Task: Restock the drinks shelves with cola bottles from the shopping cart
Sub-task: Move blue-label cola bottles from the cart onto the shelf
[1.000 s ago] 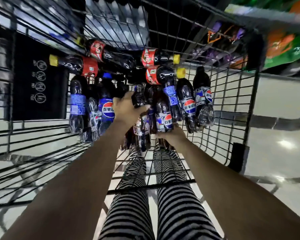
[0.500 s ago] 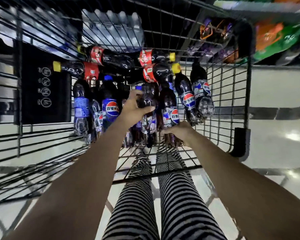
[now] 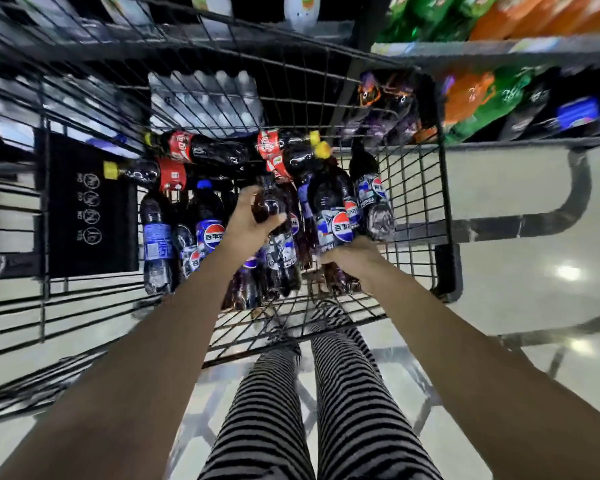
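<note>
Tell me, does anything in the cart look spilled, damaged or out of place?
Nothing looks spilled or damaged. The cola bottles lie jumbled in the cart, red-labelled ones crosswise at the far end, blue-labelled ones lengthwise. The left hand and right hand each grip one.

One view only: a head-worn wide-angle camera, facing forward and steeply down into the shopping cart [image 3: 442,209]. Both forearms enter from the bottom edge. The left hand [image 3: 246,225], gripping a cola bottle [image 3: 269,206], and the right hand [image 3: 352,258] sit near frame centre, close to the lens. Striped legs [image 3: 340,393] and the floor [image 3: 534,306] lie directly below. The drinks shelves [image 3: 499,46] cross the top edge, farther off and blurred. Cart wires bow toward the frame edges.
</note>
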`<action>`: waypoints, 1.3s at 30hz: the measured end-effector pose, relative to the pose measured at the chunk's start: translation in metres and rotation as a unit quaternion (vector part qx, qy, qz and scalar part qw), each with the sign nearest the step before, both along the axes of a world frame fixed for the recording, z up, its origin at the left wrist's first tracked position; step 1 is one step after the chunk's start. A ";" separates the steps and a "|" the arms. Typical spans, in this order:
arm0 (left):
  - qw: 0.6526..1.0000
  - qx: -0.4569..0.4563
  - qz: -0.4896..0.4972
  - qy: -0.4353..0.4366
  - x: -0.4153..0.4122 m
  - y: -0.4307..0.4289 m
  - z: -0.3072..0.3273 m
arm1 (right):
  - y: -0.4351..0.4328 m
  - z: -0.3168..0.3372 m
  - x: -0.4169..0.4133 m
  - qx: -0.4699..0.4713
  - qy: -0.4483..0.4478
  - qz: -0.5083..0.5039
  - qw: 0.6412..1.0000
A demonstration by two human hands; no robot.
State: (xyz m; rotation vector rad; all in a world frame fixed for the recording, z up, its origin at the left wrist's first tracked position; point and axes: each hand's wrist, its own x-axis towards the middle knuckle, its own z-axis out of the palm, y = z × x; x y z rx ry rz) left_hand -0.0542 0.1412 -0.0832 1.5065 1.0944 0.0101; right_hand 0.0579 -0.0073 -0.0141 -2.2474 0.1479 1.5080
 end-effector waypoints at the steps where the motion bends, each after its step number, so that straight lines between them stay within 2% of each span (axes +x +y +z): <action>1: 1.000 0.008 -0.011 -0.012 0.001 0.004 0.011 | 0.001 0.009 0.001 0.006 -0.012 -0.002 1.000; 6: 0.993 0.019 -0.028 -0.111 0.005 0.030 0.083 | 0.005 0.059 -0.003 0.065 -0.043 -0.019 0.997; 13: 0.969 -0.020 0.031 -0.245 -0.001 0.049 0.191 | 0.011 0.137 -0.005 0.142 -0.086 -0.052 0.985; 21: 0.886 -0.148 0.157 -0.410 -0.003 0.017 0.280 | -0.009 0.227 0.004 0.201 -0.151 -0.057 0.966; 24: 0.866 -0.207 0.210 -0.404 0.009 -0.004 0.308 | -0.022 0.254 0.015 0.218 -0.169 -0.059 0.959; 29: 0.878 -0.255 0.179 -0.364 0.037 -0.052 0.340 | -0.055 0.277 0.041 0.272 -0.172 -0.089 0.943; 31: 0.890 -0.246 0.174 -0.343 0.054 -0.076 0.346 | -0.075 0.283 0.053 0.276 -0.171 -0.091 0.941; 34: 0.926 -0.192 0.175 -0.274 0.087 -0.120 0.359 | -0.112 0.289 0.076 0.284 -0.172 -0.095 0.939; 36: 0.932 -0.189 0.160 -0.265 0.112 -0.153 0.366 | -0.138 0.290 0.094 0.297 -0.175 -0.096 0.934; 39: 0.929 -0.143 0.159 -0.303 0.147 -0.200 0.361 | -0.177 0.291 0.126 0.306 -0.175 -0.088 0.932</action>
